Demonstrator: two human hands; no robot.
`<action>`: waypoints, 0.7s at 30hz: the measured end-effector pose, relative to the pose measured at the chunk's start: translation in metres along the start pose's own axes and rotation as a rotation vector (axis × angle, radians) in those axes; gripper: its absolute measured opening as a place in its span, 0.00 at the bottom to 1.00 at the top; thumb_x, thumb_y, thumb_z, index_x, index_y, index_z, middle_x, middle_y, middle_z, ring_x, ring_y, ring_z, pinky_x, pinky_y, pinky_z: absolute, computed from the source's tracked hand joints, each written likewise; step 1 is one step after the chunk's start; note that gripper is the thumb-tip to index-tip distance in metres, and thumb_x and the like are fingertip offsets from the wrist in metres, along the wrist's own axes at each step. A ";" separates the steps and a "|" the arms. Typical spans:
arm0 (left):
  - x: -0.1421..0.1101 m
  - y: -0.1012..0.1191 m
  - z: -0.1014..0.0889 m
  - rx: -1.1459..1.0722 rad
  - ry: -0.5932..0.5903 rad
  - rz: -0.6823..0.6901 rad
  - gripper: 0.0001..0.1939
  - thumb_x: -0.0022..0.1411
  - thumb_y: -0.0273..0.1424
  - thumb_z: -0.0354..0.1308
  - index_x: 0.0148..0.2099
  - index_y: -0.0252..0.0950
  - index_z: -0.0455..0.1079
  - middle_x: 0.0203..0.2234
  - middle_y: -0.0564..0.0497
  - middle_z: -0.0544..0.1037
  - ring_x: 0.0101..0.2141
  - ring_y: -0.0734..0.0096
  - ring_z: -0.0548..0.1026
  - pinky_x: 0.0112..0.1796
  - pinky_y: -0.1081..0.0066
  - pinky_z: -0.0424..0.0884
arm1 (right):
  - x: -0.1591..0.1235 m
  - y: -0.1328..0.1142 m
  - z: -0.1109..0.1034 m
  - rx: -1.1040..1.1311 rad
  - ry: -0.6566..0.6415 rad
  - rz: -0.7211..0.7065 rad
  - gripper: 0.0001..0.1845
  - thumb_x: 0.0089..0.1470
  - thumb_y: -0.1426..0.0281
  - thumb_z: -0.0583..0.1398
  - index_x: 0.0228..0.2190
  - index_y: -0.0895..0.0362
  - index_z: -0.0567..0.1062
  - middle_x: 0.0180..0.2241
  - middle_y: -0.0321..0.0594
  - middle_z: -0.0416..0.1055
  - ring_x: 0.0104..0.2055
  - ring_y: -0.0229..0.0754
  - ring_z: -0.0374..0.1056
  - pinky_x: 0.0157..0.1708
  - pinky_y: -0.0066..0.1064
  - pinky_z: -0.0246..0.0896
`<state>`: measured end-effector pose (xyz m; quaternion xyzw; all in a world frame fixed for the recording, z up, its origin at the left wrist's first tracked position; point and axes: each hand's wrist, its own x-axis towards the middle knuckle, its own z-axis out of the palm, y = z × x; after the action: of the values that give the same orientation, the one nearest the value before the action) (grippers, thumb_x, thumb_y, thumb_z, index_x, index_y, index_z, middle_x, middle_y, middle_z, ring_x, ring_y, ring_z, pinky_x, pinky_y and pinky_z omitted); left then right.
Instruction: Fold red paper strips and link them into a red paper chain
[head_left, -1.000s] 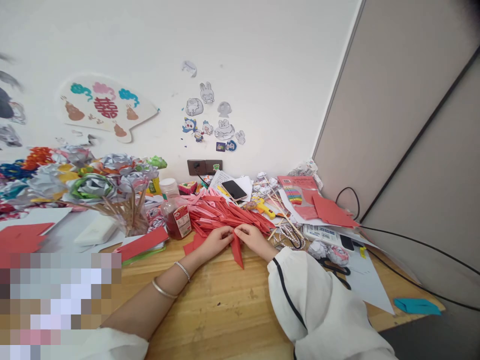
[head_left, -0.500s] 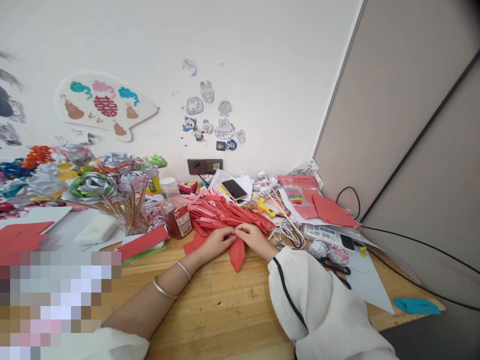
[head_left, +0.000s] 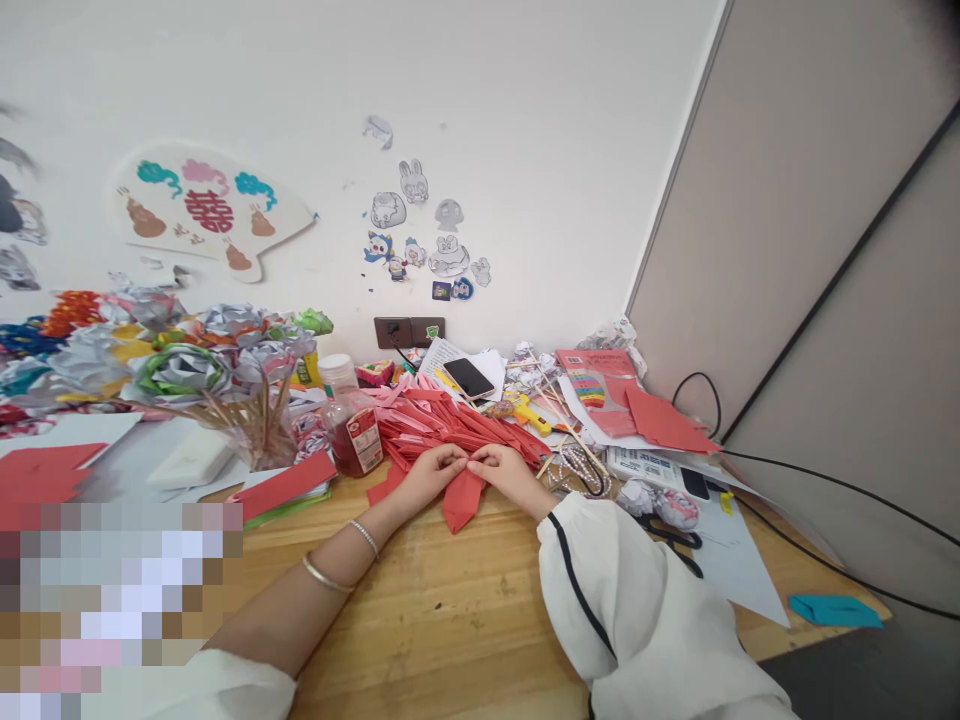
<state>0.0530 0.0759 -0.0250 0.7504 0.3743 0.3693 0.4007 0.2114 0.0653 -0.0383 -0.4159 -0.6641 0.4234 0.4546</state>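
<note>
A folded piece of red paper (head_left: 462,500) hangs between my hands, its pointed end toward me above the wooden table. My left hand (head_left: 435,473) pinches its upper edge from the left. From the right, my right hand (head_left: 504,472) pinches the same edge, the fingertips of both hands nearly meeting. Just behind them lies a large heap of folded red paper strips (head_left: 442,415), partly hidden by my hands. Another red paper piece (head_left: 381,486) rests on the table beside my left wrist.
Left of the heap stands a jar with dark red contents (head_left: 349,440), near paper flowers on sticks (head_left: 255,420). A phone (head_left: 469,378) and a yellow glue gun (head_left: 529,412) lie behind. Black scissors (head_left: 679,540) sit at right, with a blue folded paper (head_left: 836,611) near the table edge.
The lower end of the red paper has swung slightly left and now shows a broader face. Both hands keep their pinch, shifted very slightly left.
</note>
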 end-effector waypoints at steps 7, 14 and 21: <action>-0.002 0.004 -0.001 -0.153 -0.008 -0.090 0.16 0.53 0.42 0.47 0.30 0.32 0.64 0.18 0.56 0.65 0.19 0.78 0.63 0.21 0.77 0.59 | 0.002 0.004 -0.001 0.047 0.046 0.031 0.13 0.39 0.62 0.59 0.21 0.60 0.67 0.19 0.33 0.64 0.22 0.33 0.59 0.22 0.24 0.54; -0.001 0.005 0.000 -0.187 -0.048 -0.105 0.16 0.53 0.41 0.48 0.22 0.33 0.60 0.13 0.58 0.62 0.17 0.79 0.60 0.20 0.78 0.56 | 0.001 0.005 0.001 0.060 0.042 0.009 0.11 0.40 0.63 0.59 0.21 0.60 0.67 0.20 0.33 0.64 0.22 0.33 0.60 0.23 0.25 0.54; -0.001 0.003 -0.001 -0.090 -0.062 -0.098 0.17 0.51 0.42 0.50 0.22 0.32 0.61 0.15 0.59 0.59 0.19 0.80 0.58 0.21 0.78 0.55 | -0.004 -0.006 0.000 -0.011 0.035 -0.007 0.10 0.41 0.64 0.58 0.20 0.60 0.66 0.20 0.32 0.63 0.22 0.33 0.59 0.23 0.25 0.53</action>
<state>0.0526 0.0743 -0.0220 0.7232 0.3811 0.3424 0.4631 0.2109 0.0602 -0.0338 -0.4234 -0.6599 0.4107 0.4653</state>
